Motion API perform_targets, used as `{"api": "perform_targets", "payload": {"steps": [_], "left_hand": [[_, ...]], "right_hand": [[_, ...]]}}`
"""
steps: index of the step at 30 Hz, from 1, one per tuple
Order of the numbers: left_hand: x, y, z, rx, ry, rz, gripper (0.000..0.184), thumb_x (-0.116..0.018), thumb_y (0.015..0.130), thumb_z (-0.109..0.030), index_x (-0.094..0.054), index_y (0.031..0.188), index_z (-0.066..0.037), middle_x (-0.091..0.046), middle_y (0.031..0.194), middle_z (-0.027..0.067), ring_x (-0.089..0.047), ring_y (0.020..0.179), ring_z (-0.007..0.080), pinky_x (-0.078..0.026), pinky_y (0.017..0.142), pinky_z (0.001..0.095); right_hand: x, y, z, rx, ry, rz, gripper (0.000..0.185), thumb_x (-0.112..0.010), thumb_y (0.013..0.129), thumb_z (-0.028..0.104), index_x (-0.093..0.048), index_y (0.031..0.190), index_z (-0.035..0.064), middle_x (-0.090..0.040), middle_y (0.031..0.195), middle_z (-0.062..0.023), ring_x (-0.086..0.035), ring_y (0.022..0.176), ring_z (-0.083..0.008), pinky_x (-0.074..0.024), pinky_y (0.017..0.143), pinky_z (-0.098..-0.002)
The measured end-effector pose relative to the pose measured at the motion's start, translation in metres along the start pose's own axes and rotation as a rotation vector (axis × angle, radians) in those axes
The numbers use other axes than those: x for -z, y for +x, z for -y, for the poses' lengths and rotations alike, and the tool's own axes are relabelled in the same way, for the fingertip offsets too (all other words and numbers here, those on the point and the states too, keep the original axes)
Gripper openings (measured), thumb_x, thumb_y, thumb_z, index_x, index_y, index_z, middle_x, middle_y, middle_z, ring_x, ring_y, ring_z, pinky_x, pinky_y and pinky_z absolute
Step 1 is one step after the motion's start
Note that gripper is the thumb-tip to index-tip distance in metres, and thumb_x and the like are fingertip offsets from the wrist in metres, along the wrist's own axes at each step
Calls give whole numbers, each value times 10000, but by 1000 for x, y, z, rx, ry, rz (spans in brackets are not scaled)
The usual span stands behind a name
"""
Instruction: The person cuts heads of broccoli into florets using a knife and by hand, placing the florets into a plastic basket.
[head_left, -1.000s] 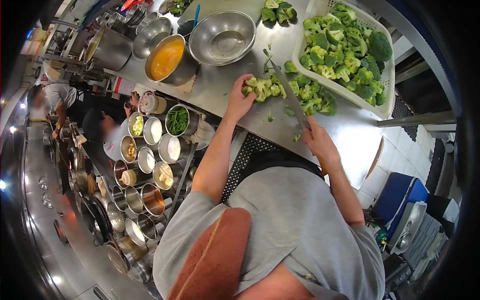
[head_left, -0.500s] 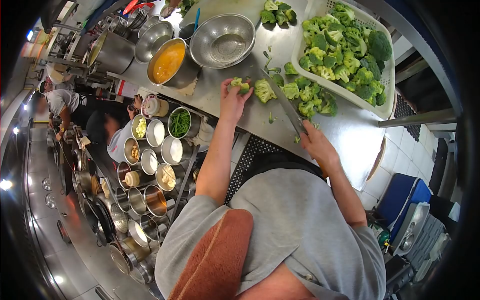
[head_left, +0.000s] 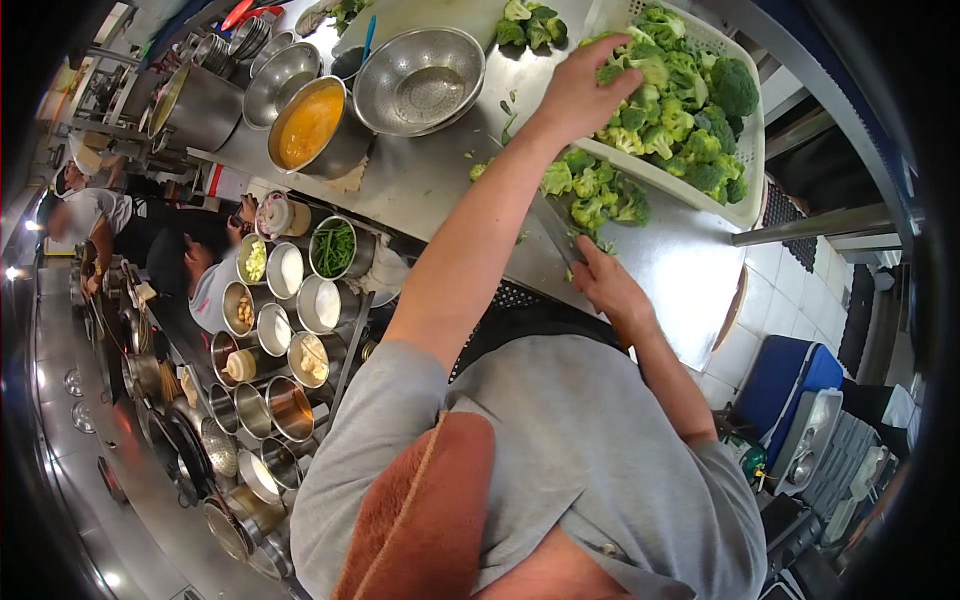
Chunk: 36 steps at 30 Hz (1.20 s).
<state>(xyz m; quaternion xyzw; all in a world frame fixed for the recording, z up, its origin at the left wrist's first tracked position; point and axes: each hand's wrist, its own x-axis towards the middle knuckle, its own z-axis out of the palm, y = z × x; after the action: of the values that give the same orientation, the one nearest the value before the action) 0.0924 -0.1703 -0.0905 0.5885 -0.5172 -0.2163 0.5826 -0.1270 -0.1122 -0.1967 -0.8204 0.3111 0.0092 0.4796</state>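
Observation:
My left hand (head_left: 588,88) reaches over the near left edge of a white plastic basket (head_left: 742,212). Its thumb and fingers are spread over the broccoli florets (head_left: 675,125) heaped inside; I see no floret gripped in it. My right hand (head_left: 612,288) is wrapped round the handle of a kitchen knife (head_left: 553,230). The blade lies low over the steel table (head_left: 670,275), pointing away from me, and my left forearm hides its tip. Cut broccoli pieces (head_left: 598,192) lie on the table just beyond the blade, in front of the basket.
A perforated steel bowl (head_left: 420,82) stands left of my left arm, beside a pot of orange liquid (head_left: 310,125). More broccoli (head_left: 530,25) sits at the back. Steel containers of ingredients (head_left: 320,305) fill the lower left, with people (head_left: 95,215) beyond. A blue box (head_left: 790,385) stands at right.
My left hand has let go of the broccoli floret it held above the table and has moved right and away from me to the basket. My right hand keeps the knife near the same spot.

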Motion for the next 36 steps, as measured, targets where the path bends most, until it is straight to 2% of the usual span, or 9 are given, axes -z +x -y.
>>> {"api": "perform_targets", "payload": {"steps": [3, 7, 9, 12, 16, 19, 21, 24, 36], "left_hand": [[24, -23, -31, 123, 46, -75, 452, -690, 919, -190, -564, 1333, -58, -627, 1287, 149, -604, 1209, 245, -521, 952, 344], [97, -101, 80, 257, 515, -119, 424, -707, 854, -197, -644, 1261, -96, -651, 1231, 166, -610, 1163, 293, -506, 960, 374], [99, -146, 105, 407, 679, -10, 433, -727, 809, -170, -643, 1226, -90, -623, 1260, 167, -599, 1135, 329, -505, 953, 391], [74, -175, 114, 214, 692, -73, 466, -767, 803, -156, -613, 1230, -54, -579, 1302, 178, -624, 1131, 304, -553, 896, 349], [73, -180, 126, 355, 474, -180, 440, -773, 792, -111, -606, 1192, -38, -548, 1277, 153, -632, 1075, 277, -582, 851, 330], [75, -192, 123, 309, 302, -166, 419, -759, 780, -41, -596, 1166, -25, -539, 1211, 134, -636, 1047, 248, -602, 823, 312], [77, -199, 118, 325, 212, -136, 408, -733, 775, 13, -590, 1153, -35, -522, 1242, 123, -637, 1039, 239, -602, 832, 317], [77, -201, 107, 345, 279, -123, 406, -734, 770, 3, -581, 1144, -37, -540, 1227, 129, -640, 1040, 252, -603, 836, 325], [72, -196, 99, 329, 381, -42, 434, -741, 748, -23, -594, 1156, -34, -586, 1225, 144, -647, 1026, 293, -598, 853, 355]], "right_hand": [[4, -3, -3, -46, 58, -13, 287, -498, 983, 191, -469, 1210, 18, -631, 723, -119, -532, 490, -201, -426, 431, -348], [14, -9, -6, -83, 126, -40, 298, -499, 989, 187, -465, 1232, 19, -628, 731, -101, -535, 503, -180, -429, 429, -329], [22, -12, 3, -199, 157, -27, 230, -480, 982, 167, -470, 1163, 26, -632, 710, -178, -609, 550, -301, -476, 517, -423], [19, -11, 1, -167, 153, -16, 184, -467, 996, 167, -463, 1123, 35, -623, 693, -127, -583, 503, -238, -455, 459, -399], [16, -7, 4, -168, 122, 69, 219, -470, 995, 171, -474, 1169, 38, -619, 698, -114, -575, 503, -220, -452, 459, -392], [11, -3, 1, -171, 89, 99, 256, -481, 987, 163, -470, 1209, 36, -639, 717, -179, -606, 530, -304, -475, 508, -435], [3, 1, -11, -53, -63, -89, 276, -499, 971, 147, -459, 1221, 36, -644, 755, -270, -641, 641, -435, -486, 597, -523], [4, -1, -5, 23, -139, -134, 263, -515, 956, 129, -445, 1187, 25, -623, 797, -328, -624, 776, -501, -453, 680, -596], [-23, 2, 20, 217, -371, -100, 235, -507, 933, 64, -459, 1159, 24, -612, 677, -307, -630, 685, -501, -486, 641, -605]]}}
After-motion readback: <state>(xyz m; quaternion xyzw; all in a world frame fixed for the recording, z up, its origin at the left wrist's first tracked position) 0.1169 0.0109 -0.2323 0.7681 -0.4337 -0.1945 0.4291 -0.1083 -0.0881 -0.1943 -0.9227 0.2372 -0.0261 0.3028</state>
